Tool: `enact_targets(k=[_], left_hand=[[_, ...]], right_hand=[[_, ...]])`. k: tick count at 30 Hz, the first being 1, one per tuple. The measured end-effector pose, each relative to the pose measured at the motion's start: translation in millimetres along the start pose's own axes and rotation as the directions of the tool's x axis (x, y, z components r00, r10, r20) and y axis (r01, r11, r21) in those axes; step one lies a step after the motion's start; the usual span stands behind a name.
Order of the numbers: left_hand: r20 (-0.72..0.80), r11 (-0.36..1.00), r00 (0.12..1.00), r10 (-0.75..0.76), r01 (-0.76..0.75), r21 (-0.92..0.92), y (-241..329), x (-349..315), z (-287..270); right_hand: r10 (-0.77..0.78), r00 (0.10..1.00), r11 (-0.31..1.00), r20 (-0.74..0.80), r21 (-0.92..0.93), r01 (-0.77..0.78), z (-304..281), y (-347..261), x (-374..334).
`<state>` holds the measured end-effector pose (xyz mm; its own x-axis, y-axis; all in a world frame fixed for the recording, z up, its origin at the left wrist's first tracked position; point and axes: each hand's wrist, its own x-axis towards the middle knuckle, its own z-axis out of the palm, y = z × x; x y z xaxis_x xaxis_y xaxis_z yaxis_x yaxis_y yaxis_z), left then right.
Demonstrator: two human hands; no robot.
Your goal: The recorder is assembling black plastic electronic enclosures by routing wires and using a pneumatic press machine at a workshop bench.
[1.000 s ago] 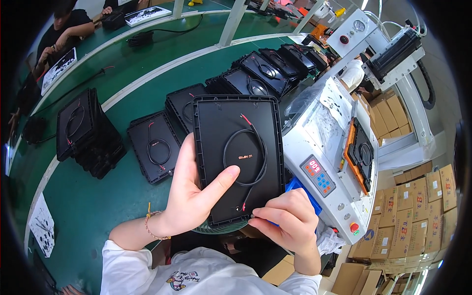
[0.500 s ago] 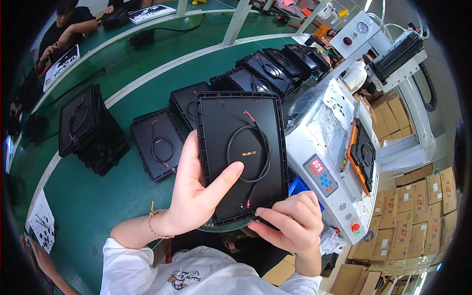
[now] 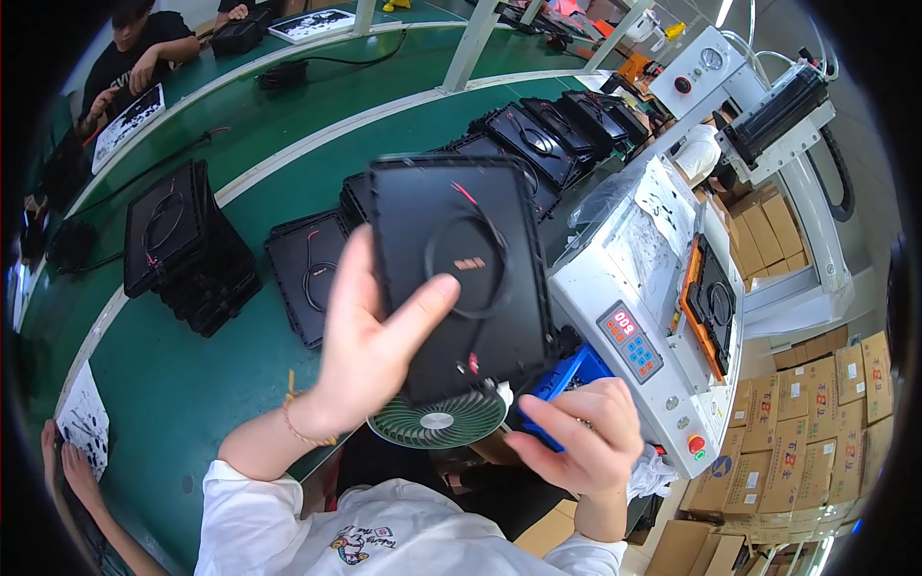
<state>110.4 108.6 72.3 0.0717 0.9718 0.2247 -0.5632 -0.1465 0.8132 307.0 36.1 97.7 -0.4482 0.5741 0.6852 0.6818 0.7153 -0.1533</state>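
My left hand [image 3: 370,331] grips a black rectangular plastic housing [image 3: 499,331] by its left side, thumb across its face. A coiled black cable [image 3: 506,252] with red bare-ended wires lies on that face; the housing is blurred by motion. My right hand [image 3: 581,437] is apart from the housing, beyond its lower right corner. Its thumb and index finger are spread, while the other fingers curl over something small that I cannot make out. A blue bin [image 3: 583,370] with small parts sits behind the right hand. Below the housing is a round fan [image 3: 437,420] with a green grille.
Stacked black housings stand at the left [image 3: 173,230] and along the green table [image 3: 230,384]. A white press machine [image 3: 615,278] with an orange fixture [image 3: 693,307] is at the right, cartons [image 3: 816,413] beyond it. Co-workers' hands handle speckled white sheets [image 3: 84,413] at the left.
The housing in my left hand has moved up and left, tilting slightly. My right hand has come away from its lower edge, uncovering the fan and blue bin.
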Motion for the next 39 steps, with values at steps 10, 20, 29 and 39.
enact_targets(k=[10,20,29,39], left_hand=[[-0.284,0.916,0.958,0.029,0.088,0.392,-20.4,9.1,-135.7],[-0.342,0.307,0.93,0.131,0.291,0.906,-28.3,-4.3,-147.7],[0.03,-0.086,0.934,0.355,0.001,0.996,-20.3,16.3,-97.3],[-0.077,-0.112,0.996,0.054,0.083,0.99,-86.4,106.3,-99.1]], right_hand=[[0.251,0.963,0.966,-0.096,-0.033,-0.255,-36.6,23.0,-73.3],[0.463,0.887,0.87,0.004,-0.194,-0.453,-43.5,38.8,-115.0],[0.496,0.773,0.851,0.396,-0.043,-0.524,-35.9,63.9,-143.7],[0.523,0.697,0.774,0.49,0.069,-0.63,-33.6,68.2,-137.4]])
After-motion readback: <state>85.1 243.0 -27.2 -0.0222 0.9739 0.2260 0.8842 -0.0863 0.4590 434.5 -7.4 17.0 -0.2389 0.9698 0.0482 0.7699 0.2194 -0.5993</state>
